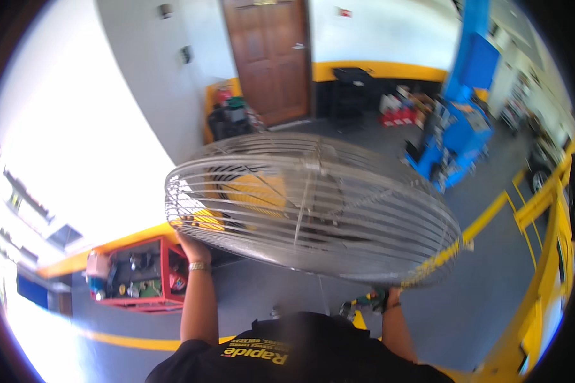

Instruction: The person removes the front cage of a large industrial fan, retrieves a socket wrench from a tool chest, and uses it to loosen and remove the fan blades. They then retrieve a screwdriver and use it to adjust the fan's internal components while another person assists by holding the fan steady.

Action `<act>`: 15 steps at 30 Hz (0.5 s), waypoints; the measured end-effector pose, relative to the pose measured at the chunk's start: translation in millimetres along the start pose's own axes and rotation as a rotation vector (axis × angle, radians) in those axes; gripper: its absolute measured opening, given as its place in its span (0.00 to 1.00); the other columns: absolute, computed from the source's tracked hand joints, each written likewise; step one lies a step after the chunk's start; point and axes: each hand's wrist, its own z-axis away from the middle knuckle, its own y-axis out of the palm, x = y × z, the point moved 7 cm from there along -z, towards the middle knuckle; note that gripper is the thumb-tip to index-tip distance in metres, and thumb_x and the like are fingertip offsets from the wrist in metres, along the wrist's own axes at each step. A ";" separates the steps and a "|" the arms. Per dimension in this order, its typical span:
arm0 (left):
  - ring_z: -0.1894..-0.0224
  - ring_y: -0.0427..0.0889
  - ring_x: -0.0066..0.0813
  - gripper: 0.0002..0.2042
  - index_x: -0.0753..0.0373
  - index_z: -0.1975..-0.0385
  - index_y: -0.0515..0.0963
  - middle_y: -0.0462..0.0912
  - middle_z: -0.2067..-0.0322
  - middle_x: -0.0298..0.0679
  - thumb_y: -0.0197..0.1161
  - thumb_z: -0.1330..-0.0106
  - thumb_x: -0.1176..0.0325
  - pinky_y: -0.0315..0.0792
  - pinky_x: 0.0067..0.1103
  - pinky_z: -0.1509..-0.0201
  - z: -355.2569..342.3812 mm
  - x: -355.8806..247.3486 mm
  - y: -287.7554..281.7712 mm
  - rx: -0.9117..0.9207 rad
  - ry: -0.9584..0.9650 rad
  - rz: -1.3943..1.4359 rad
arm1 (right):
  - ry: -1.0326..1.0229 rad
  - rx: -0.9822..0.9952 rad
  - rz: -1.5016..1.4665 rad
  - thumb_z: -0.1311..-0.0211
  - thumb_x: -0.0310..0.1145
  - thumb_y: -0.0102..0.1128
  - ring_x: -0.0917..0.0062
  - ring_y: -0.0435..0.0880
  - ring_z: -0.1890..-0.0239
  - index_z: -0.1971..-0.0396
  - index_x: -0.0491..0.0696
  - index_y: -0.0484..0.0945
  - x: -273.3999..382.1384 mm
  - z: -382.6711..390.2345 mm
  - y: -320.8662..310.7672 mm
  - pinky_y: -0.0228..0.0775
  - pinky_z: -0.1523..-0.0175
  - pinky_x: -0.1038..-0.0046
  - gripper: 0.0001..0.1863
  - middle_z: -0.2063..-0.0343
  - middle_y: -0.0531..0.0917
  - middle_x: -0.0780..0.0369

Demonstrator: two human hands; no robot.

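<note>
A large round fan with a silver wire cage (313, 204) fills the middle of the view, tilted, with yellow parts showing through the wires. My left hand (188, 239) grips the cage's rim at its lower left; a metal wristband sits on that wrist. My right hand (390, 295) meets the rim at the lower right, its fingers mostly hidden behind the wire edge. Both forearms rise from my black shirt at the bottom edge.
A red tool cart (140, 274) stands at the left by the wall. A brown door (271, 57) is straight ahead, a blue machine (460, 127) to the right, and a yellow railing (543, 255) along the right side. Yellow lines cross the grey floor.
</note>
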 end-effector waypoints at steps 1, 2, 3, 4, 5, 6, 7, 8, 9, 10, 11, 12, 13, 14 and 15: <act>0.43 0.70 0.35 0.28 0.62 0.38 0.62 0.72 0.46 0.41 0.37 0.27 0.46 0.64 0.34 0.37 -7.8 5.0 -5.7 0.122 -0.098 0.048 | -0.026 -0.037 -0.008 0.31 0.60 0.40 0.67 0.74 0.57 0.36 0.47 0.61 -1.3 6.8 -2.4 0.65 0.49 0.62 0.35 0.42 0.69 0.57; 0.43 0.70 0.36 0.29 0.62 0.38 0.62 0.71 0.45 0.41 0.36 0.27 0.45 0.64 0.35 0.37 -8.6 3.7 -4.5 0.149 -0.142 -0.002 | -0.050 -0.077 -0.023 0.31 0.60 0.40 0.67 0.74 0.57 0.36 0.47 0.61 -3.3 14.1 -3.9 0.65 0.49 0.62 0.35 0.42 0.69 0.57; 0.42 0.69 0.36 0.29 0.61 0.37 0.62 0.71 0.45 0.41 0.35 0.27 0.45 0.63 0.36 0.36 -8.4 -6.2 2.8 0.174 -0.170 -0.048 | -0.077 -0.105 -0.032 0.31 0.60 0.40 0.67 0.74 0.56 0.36 0.47 0.61 -2.7 21.1 -2.1 0.65 0.49 0.62 0.35 0.42 0.68 0.57; 0.42 0.69 0.37 0.29 0.61 0.37 0.63 0.71 0.44 0.41 0.35 0.27 0.45 0.62 0.37 0.36 -8.2 -9.0 8.5 0.152 -0.170 -0.093 | -0.099 -0.139 -0.040 0.31 0.60 0.40 0.67 0.74 0.56 0.36 0.47 0.61 0.3 28.8 -4.0 0.65 0.49 0.62 0.35 0.41 0.68 0.57; 0.42 0.69 0.38 0.29 0.60 0.37 0.63 0.70 0.43 0.41 0.35 0.28 0.45 0.62 0.37 0.36 -2.7 -9.0 20.0 0.137 -0.177 -0.138 | -0.131 -0.180 -0.054 0.31 0.60 0.39 0.67 0.74 0.56 0.36 0.47 0.61 0.3 38.7 -12.6 0.65 0.48 0.62 0.36 0.41 0.68 0.57; 0.41 0.69 0.37 0.29 0.61 0.37 0.63 0.70 0.43 0.43 0.36 0.27 0.45 0.62 0.36 0.35 19.4 -33.2 42.7 0.128 -0.099 -0.122 | -0.151 -0.188 -0.060 0.32 0.60 0.39 0.66 0.74 0.55 0.36 0.47 0.61 4.5 39.9 -9.0 0.65 0.48 0.62 0.36 0.41 0.68 0.57; 0.42 0.70 0.36 0.29 0.62 0.38 0.65 0.71 0.43 0.44 0.36 0.27 0.46 0.64 0.35 0.37 -2.3 -14.0 20.8 0.208 -0.122 -0.103 | -0.166 -0.204 -0.062 0.32 0.60 0.39 0.66 0.74 0.55 0.36 0.47 0.61 4.4 42.9 -5.9 0.65 0.48 0.62 0.36 0.41 0.68 0.57; 0.43 0.72 0.35 0.28 0.63 0.39 0.66 0.72 0.44 0.43 0.35 0.26 0.47 0.65 0.33 0.38 -13.7 -13.4 23.1 0.258 -0.057 -0.130 | -0.181 -0.218 -0.070 0.32 0.60 0.39 0.66 0.74 0.54 0.36 0.47 0.61 -1.3 47.4 -5.8 0.65 0.47 0.62 0.36 0.40 0.68 0.56; 0.45 0.73 0.35 0.28 0.63 0.40 0.67 0.73 0.46 0.43 0.35 0.26 0.48 0.67 0.32 0.39 -16.1 -10.2 22.7 0.309 -0.010 -0.163 | -0.193 -0.240 -0.073 0.32 0.61 0.39 0.66 0.74 0.54 0.36 0.47 0.61 -1.7 50.1 -5.1 0.65 0.47 0.62 0.36 0.40 0.68 0.56; 0.51 0.76 0.32 0.21 0.64 0.47 0.69 0.76 0.53 0.42 0.39 0.26 0.54 0.71 0.29 0.45 -18.4 -11.9 21.8 0.326 0.090 -0.209 | -0.209 -0.261 -0.070 0.32 0.61 0.39 0.66 0.74 0.54 0.36 0.47 0.61 -1.0 52.1 -4.2 0.65 0.47 0.62 0.36 0.40 0.67 0.56; 0.58 0.78 0.29 0.15 0.65 0.54 0.72 0.79 0.59 0.41 0.44 0.26 0.61 0.75 0.27 0.51 -19.7 -9.8 31.4 0.351 0.192 -0.231 | -0.235 -0.287 -0.073 0.32 0.61 0.39 0.66 0.74 0.53 0.35 0.47 0.61 -0.3 57.4 -10.1 0.65 0.47 0.61 0.36 0.40 0.67 0.56; 0.60 0.79 0.27 0.09 0.65 0.60 0.72 0.79 0.62 0.40 0.47 0.29 0.67 0.77 0.25 0.54 -18.8 -21.8 41.4 0.453 0.363 -0.468 | -0.245 -0.292 -0.075 0.32 0.61 0.39 0.65 0.74 0.53 0.35 0.47 0.61 -2.1 57.8 -5.9 0.65 0.46 0.61 0.36 0.39 0.67 0.56; 0.62 0.79 0.27 0.08 0.64 0.60 0.72 0.79 0.63 0.39 0.47 0.30 0.68 0.78 0.23 0.56 -19.8 -10.8 33.9 0.411 0.112 -0.254 | -0.264 -0.306 -0.071 0.32 0.61 0.39 0.65 0.74 0.52 0.35 0.47 0.61 0.7 59.9 -6.3 0.65 0.46 0.61 0.37 0.39 0.67 0.56; 0.61 0.79 0.26 0.08 0.64 0.61 0.72 0.79 0.62 0.38 0.47 0.29 0.69 0.78 0.24 0.56 -27.6 -14.3 25.8 0.498 0.206 -0.292 | -0.276 -0.300 -0.081 0.32 0.61 0.39 0.65 0.74 0.52 0.35 0.47 0.61 -2.9 61.8 -2.3 0.65 0.46 0.61 0.37 0.39 0.67 0.56; 0.61 0.80 0.26 0.07 0.63 0.61 0.72 0.79 0.62 0.38 0.47 0.29 0.70 0.78 0.24 0.55 -39.1 -15.0 19.6 0.588 0.299 -0.337 | -0.292 -0.302 -0.093 0.32 0.61 0.39 0.65 0.74 0.52 0.35 0.47 0.61 -3.1 60.4 -2.2 0.65 0.45 0.61 0.37 0.39 0.67 0.56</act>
